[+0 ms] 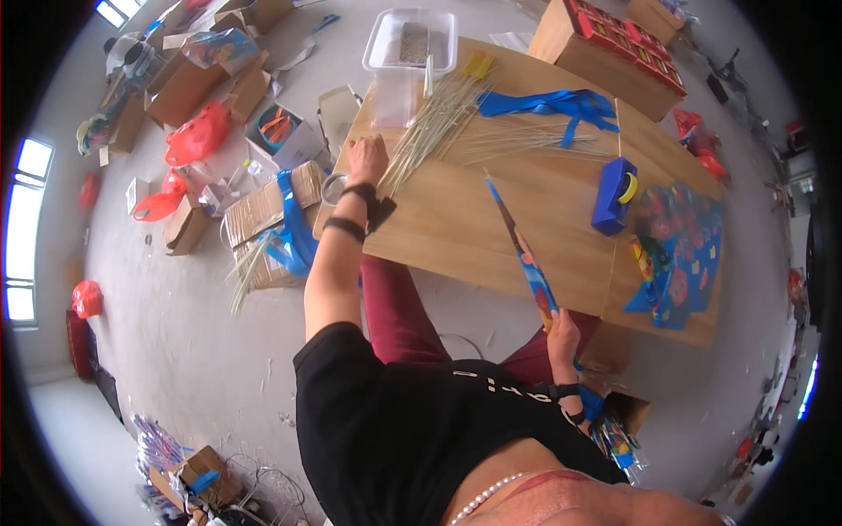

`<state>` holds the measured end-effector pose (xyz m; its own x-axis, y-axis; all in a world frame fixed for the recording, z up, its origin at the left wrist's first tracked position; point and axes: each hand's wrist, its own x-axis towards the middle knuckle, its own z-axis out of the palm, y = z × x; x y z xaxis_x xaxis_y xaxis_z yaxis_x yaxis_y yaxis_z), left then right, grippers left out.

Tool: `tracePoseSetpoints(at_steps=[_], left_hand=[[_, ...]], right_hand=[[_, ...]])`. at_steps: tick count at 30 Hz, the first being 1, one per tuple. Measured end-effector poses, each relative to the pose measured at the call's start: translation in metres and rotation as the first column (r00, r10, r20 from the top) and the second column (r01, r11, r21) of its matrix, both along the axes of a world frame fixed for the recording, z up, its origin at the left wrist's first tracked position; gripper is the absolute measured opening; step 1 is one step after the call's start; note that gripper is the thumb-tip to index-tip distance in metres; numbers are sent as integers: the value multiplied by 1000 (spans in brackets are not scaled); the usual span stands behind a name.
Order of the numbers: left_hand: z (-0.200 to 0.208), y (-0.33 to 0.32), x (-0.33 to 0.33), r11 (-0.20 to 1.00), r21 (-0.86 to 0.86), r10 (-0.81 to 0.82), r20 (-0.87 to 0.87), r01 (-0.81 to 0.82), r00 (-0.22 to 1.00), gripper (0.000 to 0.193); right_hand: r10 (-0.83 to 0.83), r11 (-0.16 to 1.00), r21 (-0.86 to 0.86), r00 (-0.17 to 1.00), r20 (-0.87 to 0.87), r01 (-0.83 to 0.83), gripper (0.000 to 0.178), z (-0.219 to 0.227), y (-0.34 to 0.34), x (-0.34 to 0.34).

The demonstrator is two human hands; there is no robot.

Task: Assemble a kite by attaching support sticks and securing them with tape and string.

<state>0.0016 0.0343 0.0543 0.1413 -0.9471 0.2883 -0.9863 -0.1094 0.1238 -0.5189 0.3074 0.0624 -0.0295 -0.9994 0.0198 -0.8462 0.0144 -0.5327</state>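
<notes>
My right hand [562,337] is closed round the lower end of a long, narrow, rolled colourful printed sheet [529,263]. The roll slants up and left over the table, tapering to a pointed tip. At the table's left edge my left hand [367,159] has its fingers curled in; what they hold, if anything, is hidden. Just right of that hand, a loose bundle of thin pale sticks [430,131] lies fanned out. A ring-shaped clear roll [334,188] sits by my left wrist. On the table's right part lie colourful printed plastic sheets [684,254].
The wooden table [456,237] also bears blue ribbon [561,105], a blue tape dispenser [614,197] and a clear plastic tub [410,42]. Left of it stands a cardboard box [267,215] draped with blue ribbon. Behind on the right is a box with red packages [614,44].
</notes>
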Motion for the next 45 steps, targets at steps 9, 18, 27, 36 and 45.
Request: tracePoseSetpoints(at_steps=[9,18,27,36,45], left_hand=[[5,155,1,971,-143,204,84,-191,975,40],[25,96,-1,959,-245,78,-256,-142,963,30],[2,-53,-19,975,-221,-132,-441,35,888,9],[-23,-97,-13,994,93,65,-186,-49,980,68],[-36,-46,6,955,209,244,-161,-209,956,79]], right_hand=[[127,988,-81,992,-28,-129,19,12,-9,18],[93,994,-60,994,-58,-97,16,15,-15,28],[106,994,-10,991,-87,-107,17,19,-21,32],[85,995,61,994,-72,-80,13,14,-20,29],[132,991,7,986,-101,-132,11,4,-22,24]])
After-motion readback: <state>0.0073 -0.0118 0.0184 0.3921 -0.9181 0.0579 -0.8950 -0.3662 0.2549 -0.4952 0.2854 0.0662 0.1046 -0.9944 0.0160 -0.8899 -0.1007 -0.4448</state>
